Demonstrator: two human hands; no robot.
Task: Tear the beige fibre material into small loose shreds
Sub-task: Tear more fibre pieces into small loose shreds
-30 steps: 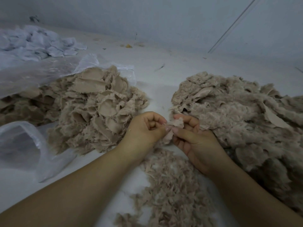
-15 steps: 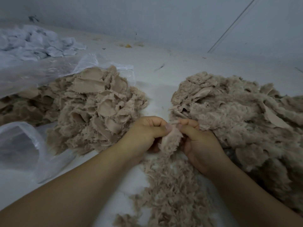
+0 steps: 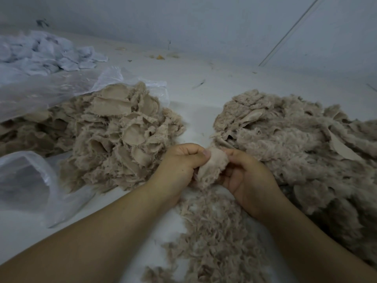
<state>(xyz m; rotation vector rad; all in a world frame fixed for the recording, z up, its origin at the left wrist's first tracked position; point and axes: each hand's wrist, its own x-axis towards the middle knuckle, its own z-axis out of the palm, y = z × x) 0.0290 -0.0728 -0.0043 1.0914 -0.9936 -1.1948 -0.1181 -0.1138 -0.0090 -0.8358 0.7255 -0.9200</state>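
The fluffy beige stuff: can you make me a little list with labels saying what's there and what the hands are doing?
Held piece: beige fibre piece, between both hands
Left hand: pinches its left edge
Right hand: grips its right side
Below the hands: loose shreds on the white surface
Left: flat-piece pile spilling from a clear plastic bag
Right: fluffy pile
Far left: pale blue scraps
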